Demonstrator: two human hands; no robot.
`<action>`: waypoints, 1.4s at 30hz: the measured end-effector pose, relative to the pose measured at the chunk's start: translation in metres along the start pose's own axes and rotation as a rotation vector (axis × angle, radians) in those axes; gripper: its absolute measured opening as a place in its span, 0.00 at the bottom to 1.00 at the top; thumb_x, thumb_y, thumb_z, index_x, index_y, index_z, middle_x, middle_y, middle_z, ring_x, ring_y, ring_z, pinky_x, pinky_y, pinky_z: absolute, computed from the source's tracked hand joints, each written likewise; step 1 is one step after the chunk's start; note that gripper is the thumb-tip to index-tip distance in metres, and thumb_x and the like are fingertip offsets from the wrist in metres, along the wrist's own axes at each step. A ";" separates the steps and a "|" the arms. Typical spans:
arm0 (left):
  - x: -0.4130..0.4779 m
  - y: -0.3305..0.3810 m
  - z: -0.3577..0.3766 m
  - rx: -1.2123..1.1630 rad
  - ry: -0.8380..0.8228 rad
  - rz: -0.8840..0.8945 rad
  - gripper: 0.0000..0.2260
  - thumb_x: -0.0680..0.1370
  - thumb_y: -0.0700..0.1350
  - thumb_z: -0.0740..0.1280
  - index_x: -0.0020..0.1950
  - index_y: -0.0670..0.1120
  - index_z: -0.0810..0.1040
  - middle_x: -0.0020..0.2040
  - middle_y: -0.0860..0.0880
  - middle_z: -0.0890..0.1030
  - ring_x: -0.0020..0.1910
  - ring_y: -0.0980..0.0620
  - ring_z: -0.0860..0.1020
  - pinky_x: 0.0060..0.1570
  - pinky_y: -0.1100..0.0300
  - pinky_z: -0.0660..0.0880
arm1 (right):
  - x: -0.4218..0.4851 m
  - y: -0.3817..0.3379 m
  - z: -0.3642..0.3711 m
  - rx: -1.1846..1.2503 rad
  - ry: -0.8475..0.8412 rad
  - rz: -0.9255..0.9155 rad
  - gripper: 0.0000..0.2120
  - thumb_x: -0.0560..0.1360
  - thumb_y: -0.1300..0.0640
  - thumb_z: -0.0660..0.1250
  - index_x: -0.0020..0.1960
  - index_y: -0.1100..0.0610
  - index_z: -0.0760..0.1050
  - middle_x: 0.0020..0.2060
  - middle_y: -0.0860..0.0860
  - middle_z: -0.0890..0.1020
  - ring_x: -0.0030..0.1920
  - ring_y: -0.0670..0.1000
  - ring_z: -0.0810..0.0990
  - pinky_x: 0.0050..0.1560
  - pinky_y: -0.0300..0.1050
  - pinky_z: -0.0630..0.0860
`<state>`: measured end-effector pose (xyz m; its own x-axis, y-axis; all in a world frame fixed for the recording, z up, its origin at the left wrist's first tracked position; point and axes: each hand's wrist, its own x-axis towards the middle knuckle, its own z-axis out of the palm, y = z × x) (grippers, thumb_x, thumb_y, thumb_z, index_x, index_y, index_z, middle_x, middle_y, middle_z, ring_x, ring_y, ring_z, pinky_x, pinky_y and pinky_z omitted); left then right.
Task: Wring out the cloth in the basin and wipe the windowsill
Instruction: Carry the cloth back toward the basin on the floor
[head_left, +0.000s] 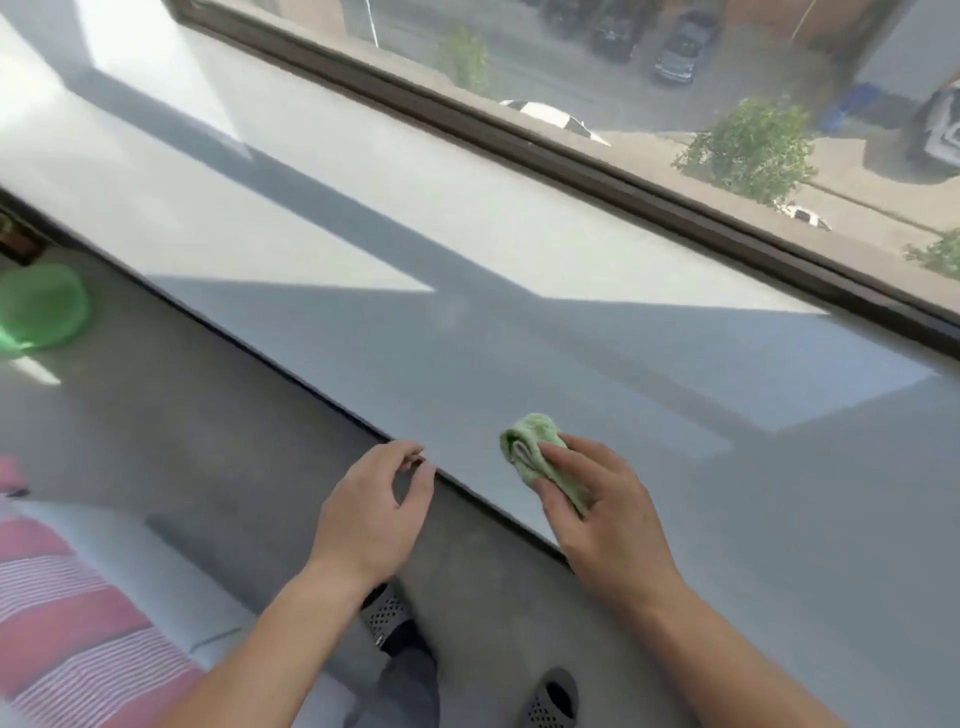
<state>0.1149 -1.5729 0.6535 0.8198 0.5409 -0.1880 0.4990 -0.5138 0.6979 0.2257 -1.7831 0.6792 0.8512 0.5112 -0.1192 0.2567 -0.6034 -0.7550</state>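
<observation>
The wringing looked done and the wiping was in hand. The right hand (608, 499) had its grip clamped on the bunched green cloth (530, 441), pressing it onto the windowsill (363, 312) just inside the front edge. The left hand (369, 514) hovered at that edge, its grip loose and holding nothing. The next move, I judged, called for a steady sweep outward, since most of the sill lay beyond the cloth. The sill was pale, smooth and wide, crossed by sun and shadow, running up to a dark window frame (571, 156). The green basin (41, 306) sat on the grey floor (208, 441), well off to the left.
</observation>
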 end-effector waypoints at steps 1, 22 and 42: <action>0.005 -0.014 -0.023 0.005 0.043 -0.016 0.19 0.76 0.64 0.55 0.61 0.57 0.76 0.54 0.66 0.76 0.55 0.65 0.75 0.54 0.61 0.72 | 0.015 -0.023 0.014 -0.001 -0.028 -0.028 0.15 0.76 0.53 0.72 0.63 0.47 0.80 0.62 0.41 0.78 0.64 0.47 0.74 0.66 0.43 0.70; 0.138 -0.377 -0.448 0.057 0.567 -0.525 0.16 0.78 0.54 0.63 0.63 0.50 0.75 0.57 0.54 0.80 0.57 0.54 0.77 0.55 0.54 0.74 | 0.297 -0.447 0.417 0.040 -0.417 -0.412 0.13 0.75 0.53 0.72 0.60 0.45 0.80 0.61 0.43 0.79 0.64 0.46 0.75 0.66 0.51 0.72; 0.373 -0.734 -0.785 0.214 0.427 -0.641 0.18 0.80 0.54 0.60 0.64 0.45 0.74 0.54 0.45 0.81 0.54 0.42 0.78 0.52 0.47 0.75 | 0.531 -0.770 0.891 -0.141 -0.578 -0.498 0.16 0.76 0.53 0.70 0.64 0.51 0.79 0.63 0.48 0.79 0.63 0.54 0.76 0.65 0.49 0.72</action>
<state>-0.1662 -0.4714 0.6143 0.1982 0.9603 -0.1963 0.9154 -0.1098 0.3873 0.0719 -0.5015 0.6231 0.2564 0.9572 -0.1340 0.6354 -0.2714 -0.7229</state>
